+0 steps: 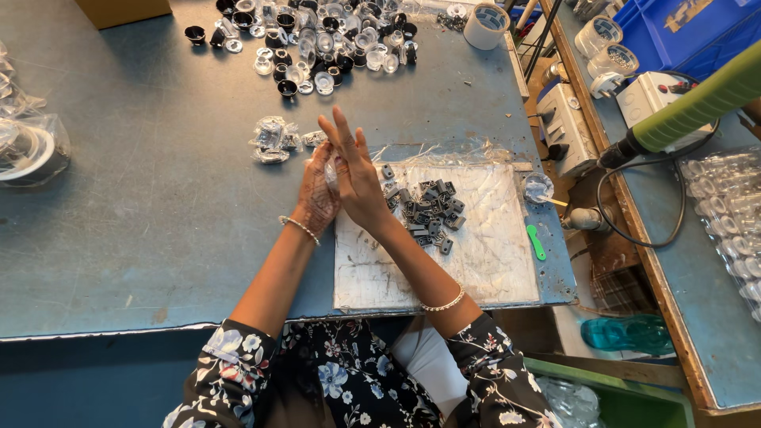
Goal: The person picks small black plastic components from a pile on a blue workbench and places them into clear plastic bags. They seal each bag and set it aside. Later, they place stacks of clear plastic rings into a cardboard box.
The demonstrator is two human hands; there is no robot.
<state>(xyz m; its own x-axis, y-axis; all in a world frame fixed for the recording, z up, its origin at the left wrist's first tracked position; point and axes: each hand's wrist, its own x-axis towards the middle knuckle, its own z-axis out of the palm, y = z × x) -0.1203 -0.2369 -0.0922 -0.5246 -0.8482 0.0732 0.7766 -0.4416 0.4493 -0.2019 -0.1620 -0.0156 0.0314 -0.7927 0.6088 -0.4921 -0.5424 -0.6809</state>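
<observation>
Hands pressed together above the blue-grey table (158, 198), at the left edge of a white plastic-covered mat (491, 261). Left hand (317, 194) and right hand (358, 178) palm to palm, right fingers (339, 131) straight and pointing away. Something small and clear glimpsed between the palms; cannot tell what it is, or whether either hand actually grips it. Just right of the hands, on the mat: heap of small grey blocks (428, 210). Just beyond the left hand: crumpled clear wrappers (273, 139). Farther back: scatter of black and clear caps (317, 40), tape roll (485, 24). Bead bracelet on each wrist, floral sleeves. Far right: green-handled tool (697, 103) with cord.
</observation>
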